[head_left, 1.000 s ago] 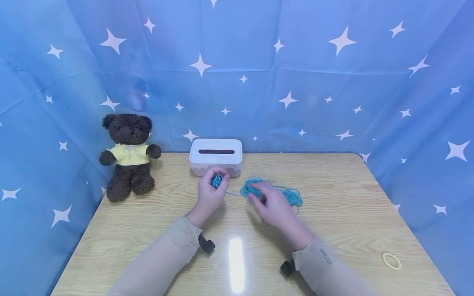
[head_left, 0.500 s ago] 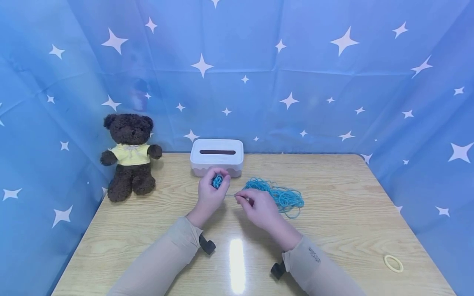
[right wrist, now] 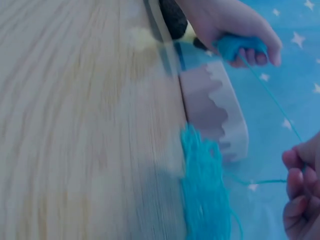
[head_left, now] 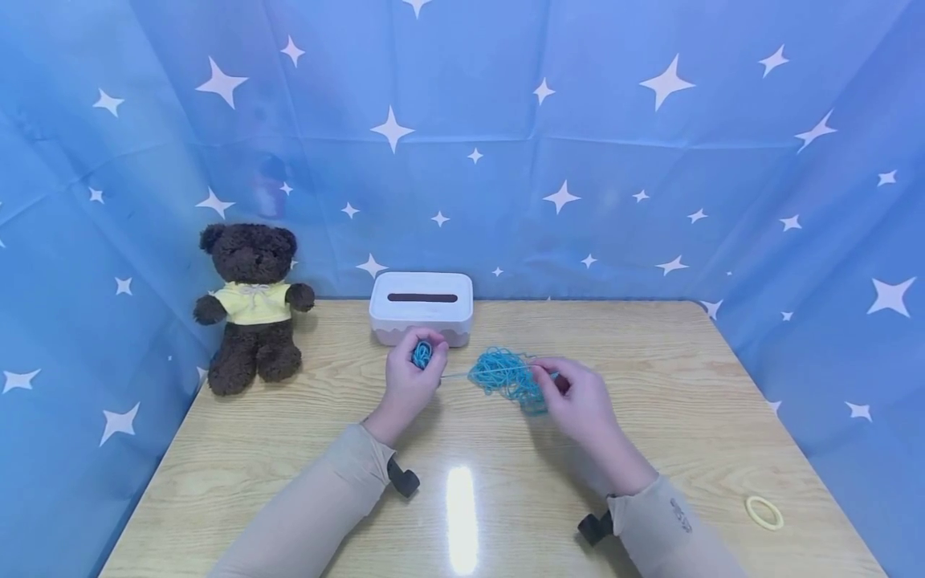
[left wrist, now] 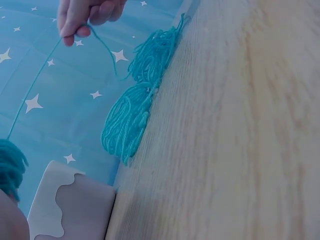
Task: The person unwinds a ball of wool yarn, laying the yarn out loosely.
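My left hand (head_left: 413, 376) grips a small wound ball of turquoise yarn (head_left: 422, 354) in front of the tissue box. My right hand (head_left: 578, 397) pinches a strand of the yarn between thumb and fingertips. The strand (right wrist: 272, 98) runs taut between the two hands, and in the left wrist view its other side droops from my right hand to the loose pile. That tangled yarn pile (head_left: 503, 374) lies on the table between my hands, its right part hidden behind my right hand.
A white tissue box (head_left: 421, 309) stands at the table's back edge, just behind my left hand. At the left sits a dark brown teddy bear (head_left: 254, 309) in a yellow top. A pale yellow ring (head_left: 764, 512) lies on the wooden table (head_left: 672, 449) at the right.
My right hand moved left, from over the pile to near the ball, pinched the strand, then drew it out to the right. My left hand stayed in place with the ball.
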Available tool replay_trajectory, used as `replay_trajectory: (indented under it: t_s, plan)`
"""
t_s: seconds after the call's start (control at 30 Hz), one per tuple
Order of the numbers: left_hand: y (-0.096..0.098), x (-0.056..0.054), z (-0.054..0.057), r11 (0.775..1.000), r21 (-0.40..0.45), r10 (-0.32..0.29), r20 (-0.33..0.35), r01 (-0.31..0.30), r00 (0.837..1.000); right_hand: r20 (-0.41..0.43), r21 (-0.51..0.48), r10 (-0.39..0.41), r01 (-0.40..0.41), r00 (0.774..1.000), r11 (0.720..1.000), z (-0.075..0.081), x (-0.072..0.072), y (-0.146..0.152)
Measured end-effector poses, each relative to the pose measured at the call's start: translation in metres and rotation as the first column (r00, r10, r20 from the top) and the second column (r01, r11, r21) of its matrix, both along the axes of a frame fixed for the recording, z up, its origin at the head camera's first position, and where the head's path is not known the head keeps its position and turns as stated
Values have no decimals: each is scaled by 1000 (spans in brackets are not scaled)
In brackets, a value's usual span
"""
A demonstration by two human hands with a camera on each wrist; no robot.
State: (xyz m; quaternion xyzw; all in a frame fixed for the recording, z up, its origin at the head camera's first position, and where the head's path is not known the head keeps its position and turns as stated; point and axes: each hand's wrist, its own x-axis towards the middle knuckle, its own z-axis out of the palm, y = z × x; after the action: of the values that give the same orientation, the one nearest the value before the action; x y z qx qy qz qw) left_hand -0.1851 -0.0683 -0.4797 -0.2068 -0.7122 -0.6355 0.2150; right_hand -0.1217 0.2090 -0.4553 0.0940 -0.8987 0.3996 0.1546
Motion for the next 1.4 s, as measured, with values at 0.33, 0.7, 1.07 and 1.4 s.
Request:
replay_trajectory:
  t_s: [0.33, 0.7, 1.07, 1.4]
  plan:
    - [-1, -1, -1, 1000, 3, 16, 19, -16, 1000, -21, 55, -132, 133, 991, 990, -7, 0, 38]
    - [-2, 0, 1, 1000, 12, 24, 35, -24, 999, 78, 244, -294, 267, 953, 932, -7, 3, 70]
    - [1, 1, 2, 1000, 17, 0, 5, 0, 1000, 105, 305, -237, 195, 966, 932, -16, -3, 40]
    - [3, 2, 2, 1000, 8, 15, -19, -15, 1000, -12, 196, 164, -158, 986, 968, -11, -7, -53]
